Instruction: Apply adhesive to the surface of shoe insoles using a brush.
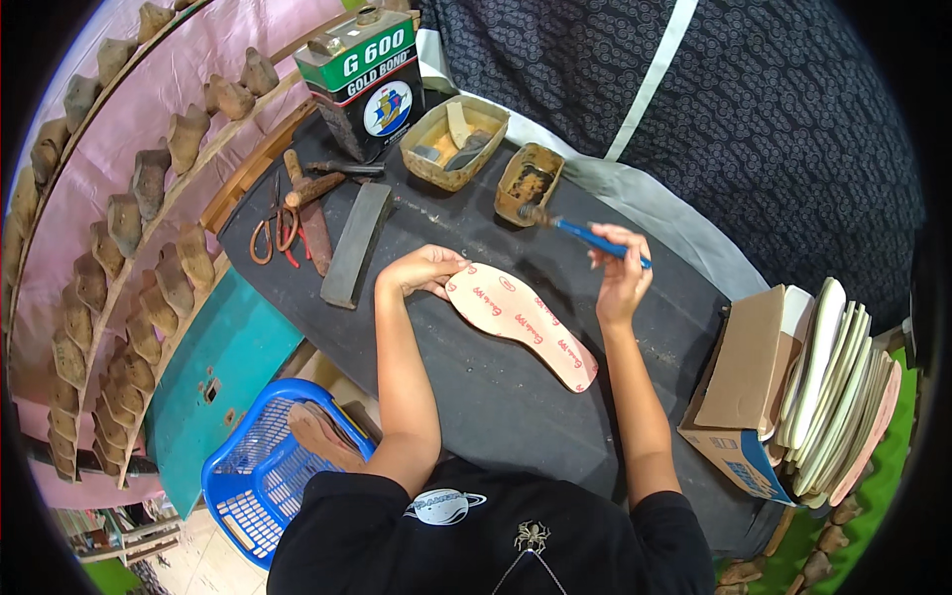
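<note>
My left hand [428,271] pinches the toe end of a pale pink insole [521,319] with red print, held over the dark worktop [476,397]. A brush with a blue handle [600,240] is in my right hand [622,276], its fingers closed round the handle. The brush's bristle end points left, at the near rim of a small stained container [531,178]; whether it touches the rim I cannot tell. Dark residue lines that container. Beside it stands a larger tan tub [455,149] with scraps inside.
A green and black metal can [362,94] stands at the back left. Scissors [273,226], a hammer [309,190] and a grey block [357,243] lie nearby. A cardboard box [742,372] of insoles is at right, a blue basket [260,486] at lower left, wooden shoe lasts [186,137] on racks.
</note>
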### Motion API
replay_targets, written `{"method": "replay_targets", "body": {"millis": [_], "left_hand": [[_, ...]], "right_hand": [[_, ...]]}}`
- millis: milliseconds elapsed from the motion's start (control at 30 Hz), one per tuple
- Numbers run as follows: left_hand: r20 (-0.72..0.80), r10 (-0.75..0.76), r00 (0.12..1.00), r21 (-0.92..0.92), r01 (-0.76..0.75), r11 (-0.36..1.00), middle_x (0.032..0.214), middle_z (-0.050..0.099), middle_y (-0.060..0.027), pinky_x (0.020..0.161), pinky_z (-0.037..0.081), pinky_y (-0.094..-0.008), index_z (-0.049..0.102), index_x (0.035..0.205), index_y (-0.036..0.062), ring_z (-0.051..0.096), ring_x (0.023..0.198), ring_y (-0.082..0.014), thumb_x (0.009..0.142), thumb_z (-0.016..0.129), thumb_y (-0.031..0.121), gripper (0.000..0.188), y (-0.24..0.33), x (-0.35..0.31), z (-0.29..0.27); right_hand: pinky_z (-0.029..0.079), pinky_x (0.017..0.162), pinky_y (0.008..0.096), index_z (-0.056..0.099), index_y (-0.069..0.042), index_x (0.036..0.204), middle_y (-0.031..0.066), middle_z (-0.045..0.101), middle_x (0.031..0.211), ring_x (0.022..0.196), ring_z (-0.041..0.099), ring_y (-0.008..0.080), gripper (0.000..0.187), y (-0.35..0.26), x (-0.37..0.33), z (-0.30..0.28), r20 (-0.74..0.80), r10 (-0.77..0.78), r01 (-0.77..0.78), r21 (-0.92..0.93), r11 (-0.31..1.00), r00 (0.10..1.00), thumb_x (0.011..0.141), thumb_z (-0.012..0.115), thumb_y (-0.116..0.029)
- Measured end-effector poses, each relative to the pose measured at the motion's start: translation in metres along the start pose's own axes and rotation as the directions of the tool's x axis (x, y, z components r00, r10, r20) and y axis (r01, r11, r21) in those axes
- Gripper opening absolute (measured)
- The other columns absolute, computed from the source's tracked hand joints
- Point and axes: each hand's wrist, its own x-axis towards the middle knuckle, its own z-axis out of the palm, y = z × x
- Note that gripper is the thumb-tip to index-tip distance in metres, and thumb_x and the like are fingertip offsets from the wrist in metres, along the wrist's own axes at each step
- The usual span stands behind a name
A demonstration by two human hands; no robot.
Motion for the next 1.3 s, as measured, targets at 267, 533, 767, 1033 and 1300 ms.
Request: {"method": "replay_targets", "body": {"millis": [267, 533, 767, 1033, 1300], "left_hand": [[0.010, 0.000, 1.000, -0.018, 0.000, 1.000, 0.073, 0.059, 0.0039, 0.051, 0.046, -0.0154, 0.058, 0.094, 0.0063, 0.053, 0.058, -0.0012, 0.082, 0.056, 0.026, 0.024, 0.001, -0.001, 0.000], [0.022, 0.015, 1.000, -0.024, -0.015, 1.000, 0.082, 0.062, -0.0029, 0.059, 0.050, -0.0206, 0.058, 0.096, 0.0036, 0.059, 0.069, -0.0076, 0.081, 0.056, 0.026, 0.027, 0.003, -0.005, 0.001], [0.041, 0.008, 0.999, -0.019, -0.007, 1.000, 0.077, 0.061, 0.0003, 0.056, 0.049, -0.0186, 0.059, 0.094, 0.0049, 0.057, 0.063, -0.0048, 0.081, 0.057, 0.028, 0.026, 0.002, -0.002, 0.000], [0.054, 0.018, 0.998, -0.007, -0.017, 1.000, 0.076, 0.060, 0.0022, 0.056, 0.048, -0.0177, 0.059, 0.093, 0.0060, 0.055, 0.062, -0.0032, 0.081, 0.057, 0.029, 0.026, 0.000, -0.001, -0.001], [0.043, 0.014, 0.999, -0.026, -0.013, 1.000, 0.077, 0.060, 0.0026, 0.055, 0.047, -0.0170, 0.059, 0.094, 0.0065, 0.054, 0.062, -0.0029, 0.080, 0.058, 0.029, 0.027, 0.000, -0.001, 0.002]], "right_hand": [[0.045, 0.078, 0.0354, 0.052, 0.004, 0.083, 0.0182, 0.056, 0.091, 0.087, 0.057, 0.0256, 0.031, -0.019, -0.053, 0.004, 0.431, 0.033, 0.018, -0.115, 0.993, 0.902, 0.083, 0.049, -0.027], [0.044, 0.078, 0.0336, 0.054, 0.002, 0.085, 0.0169, 0.058, 0.092, 0.087, 0.057, 0.0270, 0.016, -0.017, -0.062, 0.021, 0.568, 0.040, 0.088, -0.197, 0.976, 0.822, 0.077, 0.054, -0.011], [0.048, 0.062, 0.0321, 0.053, 0.000, 0.071, 0.0123, 0.060, 0.077, 0.070, 0.060, 0.0255, 0.012, -0.033, -0.055, 0.019, 0.718, -0.087, 0.363, -0.241, 0.900, 0.691, 0.066, 0.057, -0.010], [0.048, 0.066, 0.0301, 0.054, 0.002, 0.072, 0.0145, 0.061, 0.076, 0.071, 0.061, 0.0245, 0.010, -0.038, -0.056, 0.017, 0.581, -0.069, 0.252, -0.240, 0.937, 0.811, 0.067, 0.053, -0.006], [0.046, 0.072, 0.0306, 0.055, 0.001, 0.077, 0.0132, 0.060, 0.083, 0.078, 0.060, 0.0240, 0.009, -0.024, -0.059, 0.030, 0.637, 0.010, 0.238, -0.303, 0.923, 0.771, 0.070, 0.056, -0.005]]}}
